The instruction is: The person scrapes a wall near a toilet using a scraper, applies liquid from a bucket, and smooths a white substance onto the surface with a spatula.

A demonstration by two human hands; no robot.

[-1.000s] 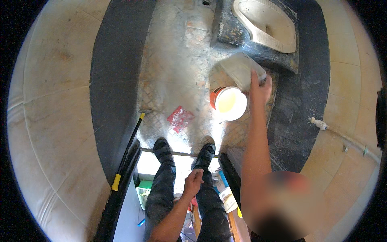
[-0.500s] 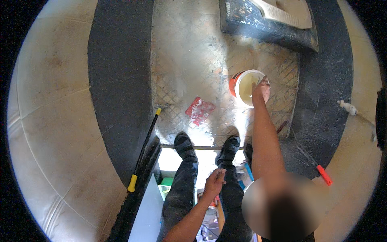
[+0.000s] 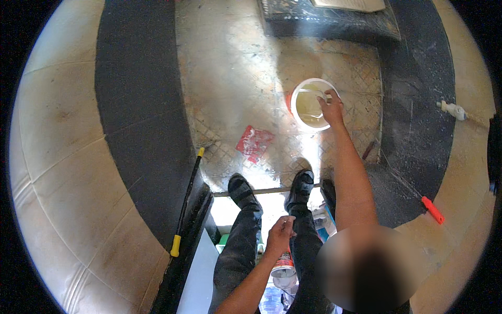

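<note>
A white-rimmed bucket (image 3: 299, 122) with an orange-red outer side stands on the tiled floor, pale yellowish liquid (image 3: 308, 107) inside it. Over its right rim is my right hand (image 3: 333, 109), thumb and fingers apart and bent toward the liquid; I see nothing held between them. A thin pale strip or handle (image 3: 312, 92) shows in the bucket's upper part. My left hand (image 3: 280, 235) hangs in front of my legs with its fingers curled together; what they hold, if anything, is too small to make out. On the floor left of the bucket lies a red, white-smeared cloth or sheet (image 3: 254, 144).
A black rod with yellow ends (image 3: 189, 199) leans at the left by a dark ledge. On the right are a red-handled tool (image 3: 432, 210) and a whitish tap fitting (image 3: 453, 110). A dark raised block (image 3: 329, 23) stands at the far side. Below my feet (image 3: 300, 186) is a cluttered lower space.
My right hand has risen from the inner right side of the bucket, and its fingers now show above the rim. My left hand stays low. The whole view has shifted slightly.
</note>
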